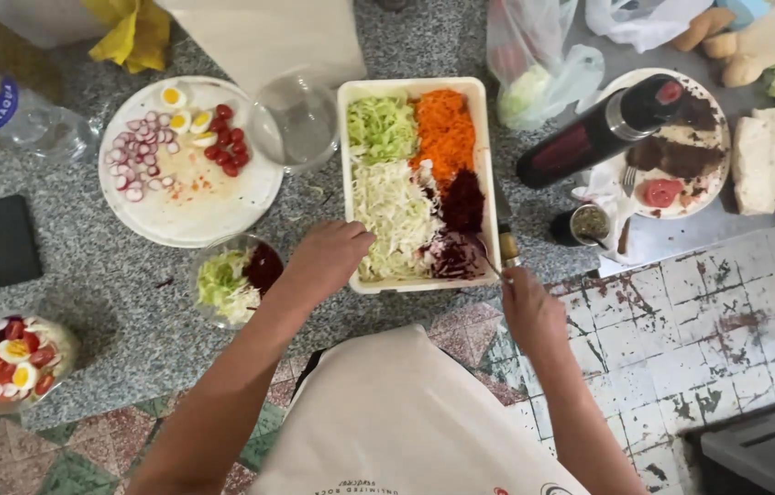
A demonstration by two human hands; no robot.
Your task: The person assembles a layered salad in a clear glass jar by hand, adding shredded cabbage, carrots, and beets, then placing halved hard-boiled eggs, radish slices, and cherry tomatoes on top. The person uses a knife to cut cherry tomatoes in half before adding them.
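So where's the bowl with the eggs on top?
In the head view, the finished salad bowl sits at the far left edge of the grey counter, below the black phone and left of the half-filled bowl.

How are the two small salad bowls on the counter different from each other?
The bowl by the left hand, the near bowl, holds only shredded green cabbage and some dark beet. The far-left bowl is topped with egg halves, tomatoes and radish slices. The near bowl sits close to the white tray; the far-left bowl stands near the counter edge. Both are small, clear and round.
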